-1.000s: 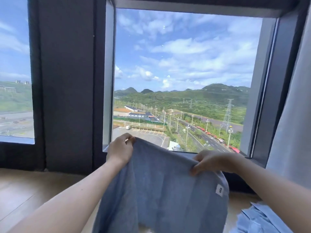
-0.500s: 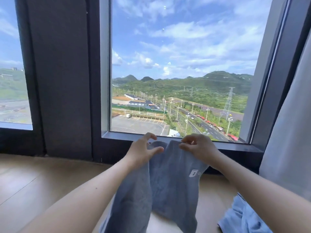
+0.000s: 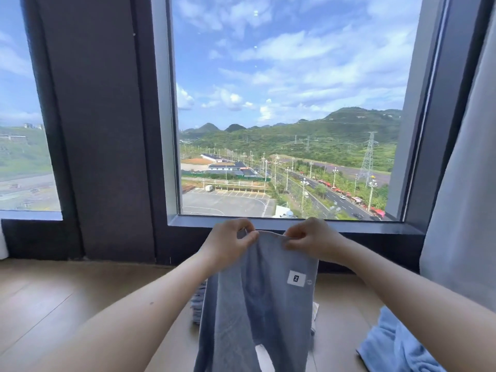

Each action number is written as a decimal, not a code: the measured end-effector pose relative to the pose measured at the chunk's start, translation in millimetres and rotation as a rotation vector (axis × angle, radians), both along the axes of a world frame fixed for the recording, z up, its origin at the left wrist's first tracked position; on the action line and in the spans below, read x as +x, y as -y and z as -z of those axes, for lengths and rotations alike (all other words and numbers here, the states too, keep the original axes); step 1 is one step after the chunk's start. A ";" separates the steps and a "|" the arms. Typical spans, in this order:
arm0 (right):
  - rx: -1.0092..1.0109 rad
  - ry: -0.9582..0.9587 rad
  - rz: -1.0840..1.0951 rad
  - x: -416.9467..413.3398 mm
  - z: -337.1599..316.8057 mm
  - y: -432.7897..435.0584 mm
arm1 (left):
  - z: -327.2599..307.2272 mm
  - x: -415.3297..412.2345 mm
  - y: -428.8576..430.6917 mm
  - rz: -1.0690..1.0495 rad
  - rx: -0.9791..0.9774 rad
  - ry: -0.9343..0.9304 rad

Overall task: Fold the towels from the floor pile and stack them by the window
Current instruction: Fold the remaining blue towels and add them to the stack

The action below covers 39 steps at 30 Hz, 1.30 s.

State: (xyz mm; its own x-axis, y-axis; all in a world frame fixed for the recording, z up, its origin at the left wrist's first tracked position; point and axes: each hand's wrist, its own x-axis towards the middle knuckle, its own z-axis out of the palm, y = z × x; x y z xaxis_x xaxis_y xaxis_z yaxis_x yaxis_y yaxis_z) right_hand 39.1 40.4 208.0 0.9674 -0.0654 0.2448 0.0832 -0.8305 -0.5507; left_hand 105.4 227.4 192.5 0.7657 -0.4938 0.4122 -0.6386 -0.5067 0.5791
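Note:
A grey-blue towel with a small white label hangs in front of me, held up by its top edge. My left hand pinches the top edge on the left. My right hand pinches it on the right, a short gap away. Both hands are level with the dark window sill. Behind the hanging towel, part of a stack of folded cloth shows on the floor; most of it is hidden. A light blue towel lies crumpled on the floor at the lower right.
The wooden floor runs to a dark wall and pillar between two windows. A grey curtain hangs at the right edge.
My hands have come together along the towel's top edge, so the towel hangs narrower and doubled. The view has dropped and then risen a little.

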 end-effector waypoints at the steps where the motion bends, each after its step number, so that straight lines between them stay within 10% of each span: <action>1: -0.008 -0.052 -0.001 -1.1 2.2 4.8 | -2.7 1.7 -4.6 -0.020 -0.018 0.013; 11: 0.256 0.054 0.070 -18.5 6.0 18.6 | 9.8 4.4 -15.9 -0.131 -0.158 0.008; 20: 0.011 0.021 0.100 -10.5 18.4 10.0 | 12.6 -0.5 -1.3 -0.031 -0.213 -0.051; 39: 0.221 0.249 0.147 -12.8 17.3 12.1 | 22.9 3.1 9.0 0.026 -0.134 -0.321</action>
State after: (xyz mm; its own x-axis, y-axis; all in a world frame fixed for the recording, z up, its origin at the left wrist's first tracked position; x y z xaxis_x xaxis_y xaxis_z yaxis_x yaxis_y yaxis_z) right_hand 26.3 28.3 190.7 0.8563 -0.2774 0.4357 0.1255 -0.7065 -0.6965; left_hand 108.6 218.4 169.6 0.8549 -0.4723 0.2148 -0.4244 -0.3984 0.8131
